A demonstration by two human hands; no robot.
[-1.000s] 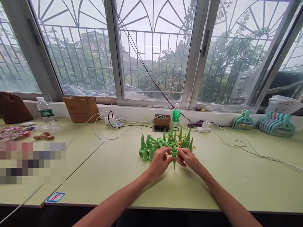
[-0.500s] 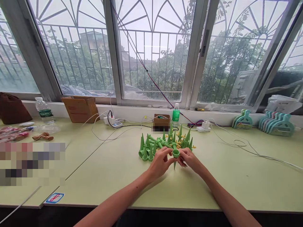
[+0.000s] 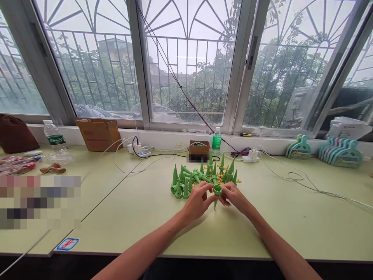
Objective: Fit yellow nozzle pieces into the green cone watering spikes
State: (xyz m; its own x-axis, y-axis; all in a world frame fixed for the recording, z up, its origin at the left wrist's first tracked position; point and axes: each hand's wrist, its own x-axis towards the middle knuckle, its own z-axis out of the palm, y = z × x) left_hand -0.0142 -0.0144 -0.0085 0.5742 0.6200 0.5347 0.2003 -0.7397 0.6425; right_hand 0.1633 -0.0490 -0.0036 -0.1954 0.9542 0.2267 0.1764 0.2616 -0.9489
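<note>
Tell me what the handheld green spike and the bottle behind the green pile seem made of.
Green spike: probably molded plastic with a slight sheen, judging by its even color and clean rim. Bottle: likely clear, glossy plastic, since it looks see-through near the top.

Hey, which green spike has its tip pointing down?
The held green spike, between the left hand and right hand, open cup upward; the other visible green spikes stand tip up or lie over.

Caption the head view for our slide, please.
Left hand and right hand hold a green spike, tip down, near similar spikes.
</note>
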